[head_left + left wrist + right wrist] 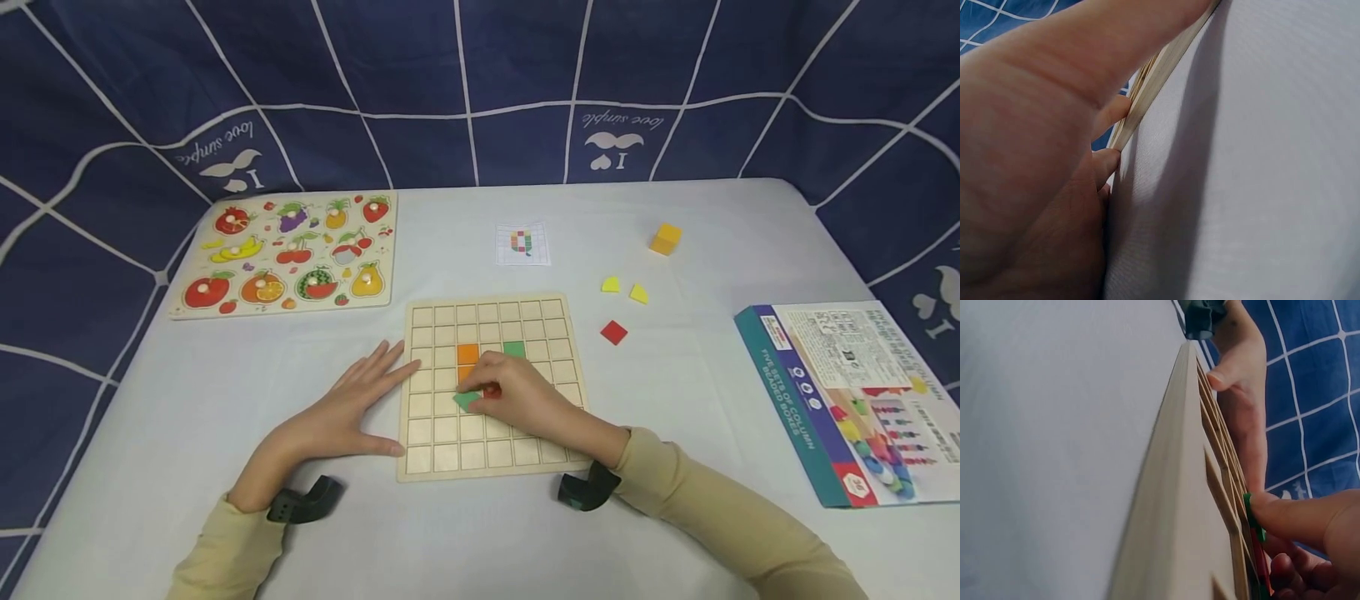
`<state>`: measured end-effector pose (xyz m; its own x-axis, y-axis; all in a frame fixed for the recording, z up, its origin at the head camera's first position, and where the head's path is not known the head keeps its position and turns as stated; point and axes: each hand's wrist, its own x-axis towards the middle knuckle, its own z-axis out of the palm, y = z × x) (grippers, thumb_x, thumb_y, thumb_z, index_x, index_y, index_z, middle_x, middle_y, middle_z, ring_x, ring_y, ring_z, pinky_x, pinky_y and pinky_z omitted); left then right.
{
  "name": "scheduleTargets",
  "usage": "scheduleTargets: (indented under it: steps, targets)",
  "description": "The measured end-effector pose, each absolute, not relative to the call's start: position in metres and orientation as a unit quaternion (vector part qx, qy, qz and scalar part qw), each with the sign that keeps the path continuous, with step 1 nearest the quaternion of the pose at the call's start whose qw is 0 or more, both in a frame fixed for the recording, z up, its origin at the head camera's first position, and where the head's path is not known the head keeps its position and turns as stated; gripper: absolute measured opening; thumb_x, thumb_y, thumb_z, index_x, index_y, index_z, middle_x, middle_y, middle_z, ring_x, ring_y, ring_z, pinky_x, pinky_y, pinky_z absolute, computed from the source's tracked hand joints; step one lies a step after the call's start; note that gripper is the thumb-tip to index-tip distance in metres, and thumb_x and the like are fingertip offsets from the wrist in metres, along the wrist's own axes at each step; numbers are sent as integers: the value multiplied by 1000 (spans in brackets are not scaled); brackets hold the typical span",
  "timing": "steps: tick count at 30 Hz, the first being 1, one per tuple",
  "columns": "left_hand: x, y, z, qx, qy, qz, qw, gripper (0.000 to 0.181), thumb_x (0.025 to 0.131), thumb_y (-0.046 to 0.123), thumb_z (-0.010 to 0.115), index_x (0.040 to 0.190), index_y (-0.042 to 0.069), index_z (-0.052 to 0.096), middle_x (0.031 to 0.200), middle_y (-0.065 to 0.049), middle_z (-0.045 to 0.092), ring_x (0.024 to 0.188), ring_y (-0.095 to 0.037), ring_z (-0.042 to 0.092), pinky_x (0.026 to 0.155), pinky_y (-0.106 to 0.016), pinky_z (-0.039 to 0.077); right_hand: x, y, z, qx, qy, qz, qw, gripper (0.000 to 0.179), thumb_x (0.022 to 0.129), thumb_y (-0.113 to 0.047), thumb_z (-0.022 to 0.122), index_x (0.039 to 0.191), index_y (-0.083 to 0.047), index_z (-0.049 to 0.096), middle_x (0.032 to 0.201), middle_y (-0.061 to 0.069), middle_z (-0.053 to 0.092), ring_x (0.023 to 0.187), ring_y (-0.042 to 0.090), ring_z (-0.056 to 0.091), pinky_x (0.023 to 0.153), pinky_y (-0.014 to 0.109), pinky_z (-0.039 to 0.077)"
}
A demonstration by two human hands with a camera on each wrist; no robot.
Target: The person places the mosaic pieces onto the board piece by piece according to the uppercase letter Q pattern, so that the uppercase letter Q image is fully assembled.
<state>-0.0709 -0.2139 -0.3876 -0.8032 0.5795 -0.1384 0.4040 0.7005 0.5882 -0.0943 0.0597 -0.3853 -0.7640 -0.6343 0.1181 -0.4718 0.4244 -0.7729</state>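
Observation:
A wooden grid board [442, 433] lies mid-table. My left hand [356, 406] lies flat on the cloth, fingers straight, thumb and fingertips against the board's left edge [1154, 81]. My right hand [517, 396] rests on the board with curled fingers and pinches a tilted green tile [467, 401] at its tips. A red tile [492, 390] peeks from under those fingers. Two orange tiles [468, 355] and another green tile [514, 349] sit in cells just beyond. In the right wrist view, a fingertip [1291, 515] presses the green tile [1252, 519] against the board [1179, 487].
A pattern card [522, 243] lies behind the board. To the right lie a loose red tile [613, 332], two yellow pieces [611, 285] [638, 293] and a yellow cube [665, 238]. A fruit puzzle [288, 252] sits far left, a printed box [855, 400] at the right edge.

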Motion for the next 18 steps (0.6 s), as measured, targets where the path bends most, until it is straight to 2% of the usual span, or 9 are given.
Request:
scheduleTargets:
  steps: [9,15,18]
  targets:
    - [-71,-214,-387,269,909,275,158,107,63,61,76,149,20,27,156,-7,6,140,-25,-5,108,-52,3,-93,57,-382,-334,843,-412,89,18,77,-7,77,94,-13,71,86,-9,58,77,7,50,66,23,46]
    - [-71,-214,-386,267,910,275,160,106,64,60,76,149,19,27,156,-7,5,140,-24,-6,108,-51,2,-94,58,-382,-321,830,-445,98,15,78,-4,76,84,-14,67,73,-11,57,65,7,50,57,22,44]
    - [-71,-214,-387,268,910,274,161,106,63,60,76,149,20,27,156,-7,5,140,-25,-6,108,-51,2,-96,60,-382,-311,816,-474,108,14,80,-2,72,87,-13,67,72,-9,58,62,7,50,55,21,44]
